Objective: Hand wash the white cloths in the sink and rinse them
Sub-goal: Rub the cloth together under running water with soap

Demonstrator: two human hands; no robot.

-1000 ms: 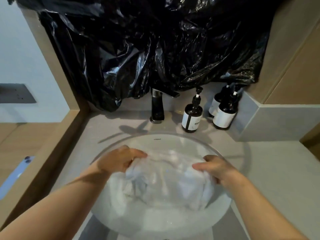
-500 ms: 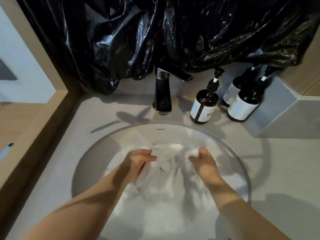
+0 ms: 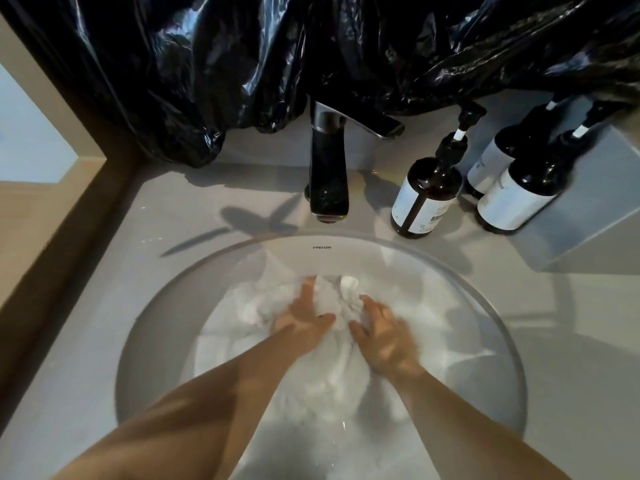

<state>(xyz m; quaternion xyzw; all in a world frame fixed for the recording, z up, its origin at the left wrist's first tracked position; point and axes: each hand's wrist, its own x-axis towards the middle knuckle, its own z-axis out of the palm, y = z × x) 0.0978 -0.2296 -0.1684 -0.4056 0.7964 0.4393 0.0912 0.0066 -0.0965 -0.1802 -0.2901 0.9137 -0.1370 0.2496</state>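
White cloths (image 3: 332, 372) lie bunched in the water of the round white sink (image 3: 485, 306). My left hand (image 3: 303, 315) grips a gathered wad of the cloth from the left, thumb across its front. My right hand (image 3: 384, 336) grips the same wad from the right, fingers curled into the fabric. Both hands sit close together at the middle of the basin, with a crumpled peak of cloth sticking up between them. The lower parts of the cloths are under water and blurred.
A black faucet (image 3: 329, 174) stands behind the basin, no water running from it. Three dark pump bottles (image 3: 427, 197) with white labels stand at the back right beside a grey ledge (image 3: 595, 209). Black plastic sheeting (image 3: 242, 64) hangs over the wall behind. A wooden edge (image 3: 69, 216) runs along the left.
Both hands have moved inward and down into the basin, bunching the spread cloth into a wad between them. The camera has tilted down and closer to the sink.
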